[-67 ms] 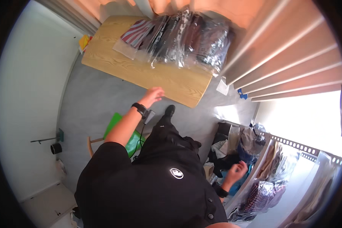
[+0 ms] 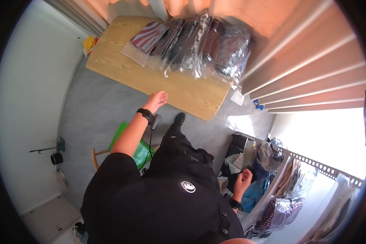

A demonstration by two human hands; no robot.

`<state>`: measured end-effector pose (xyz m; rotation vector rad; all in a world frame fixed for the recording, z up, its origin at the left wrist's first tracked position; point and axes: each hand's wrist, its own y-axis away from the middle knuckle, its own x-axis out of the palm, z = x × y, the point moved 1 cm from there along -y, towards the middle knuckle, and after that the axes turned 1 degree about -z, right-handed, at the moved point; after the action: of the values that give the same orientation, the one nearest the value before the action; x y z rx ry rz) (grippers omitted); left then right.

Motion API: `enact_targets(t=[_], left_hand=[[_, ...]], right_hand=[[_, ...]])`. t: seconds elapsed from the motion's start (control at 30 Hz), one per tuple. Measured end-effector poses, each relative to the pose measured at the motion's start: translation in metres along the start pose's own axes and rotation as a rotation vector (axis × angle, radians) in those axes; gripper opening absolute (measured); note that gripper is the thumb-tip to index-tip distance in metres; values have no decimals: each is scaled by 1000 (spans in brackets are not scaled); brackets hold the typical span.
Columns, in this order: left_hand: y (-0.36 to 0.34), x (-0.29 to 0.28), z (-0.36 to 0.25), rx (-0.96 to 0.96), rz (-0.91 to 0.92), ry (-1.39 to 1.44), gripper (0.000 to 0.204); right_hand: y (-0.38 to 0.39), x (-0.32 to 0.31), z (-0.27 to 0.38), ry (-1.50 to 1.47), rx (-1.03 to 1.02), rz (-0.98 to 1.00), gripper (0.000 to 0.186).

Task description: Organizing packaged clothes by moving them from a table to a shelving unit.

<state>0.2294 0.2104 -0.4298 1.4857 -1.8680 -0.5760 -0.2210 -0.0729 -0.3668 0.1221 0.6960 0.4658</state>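
Observation:
My left hand (image 2: 155, 101) hangs in the air by the near edge of a wooden table (image 2: 110, 51), empty, its fingers loosely bent and apart. Clear-bagged folded garments (image 2: 187, 42) lie in a row along the table's far side; the leftmost is a striped garment (image 2: 149, 35). Low on the right, my right hand (image 2: 242, 181) is in front of a rack (image 2: 301, 162), fingers slightly curled with nothing seen in them. Bagged clothes are behind it, among them a checked garment (image 2: 278, 213). I cannot tell whether it touches any of them.
A green seat (image 2: 141, 153) with a wooden frame stands by my left forearm, a grey device with a black cord (image 2: 155, 122) beside it. Pleated curtains (image 2: 305, 61) hang at the far right. A broom (image 2: 61, 145) and a black container (image 2: 57, 158) are near the left wall.
Both hands have shifted slightly left, my left one also a little upward. The table and garments appear slightly turned in view. Neither hand has taken hold of anything.

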Motion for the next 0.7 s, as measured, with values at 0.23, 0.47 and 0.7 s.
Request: enact_targets(t=[0.23,0.47,0.7], left_hand=[[-163,-121,-91,-6,-401,384,79],[-261,-137,-121,-43,-196,424,73],[-274,-148,-137,507,-792,-369,46]], right_hand=[[37,99,-107,192,268,515,32],[89,118,-194,195,447,434,29],[74,131,-45,81,619,424,32]])
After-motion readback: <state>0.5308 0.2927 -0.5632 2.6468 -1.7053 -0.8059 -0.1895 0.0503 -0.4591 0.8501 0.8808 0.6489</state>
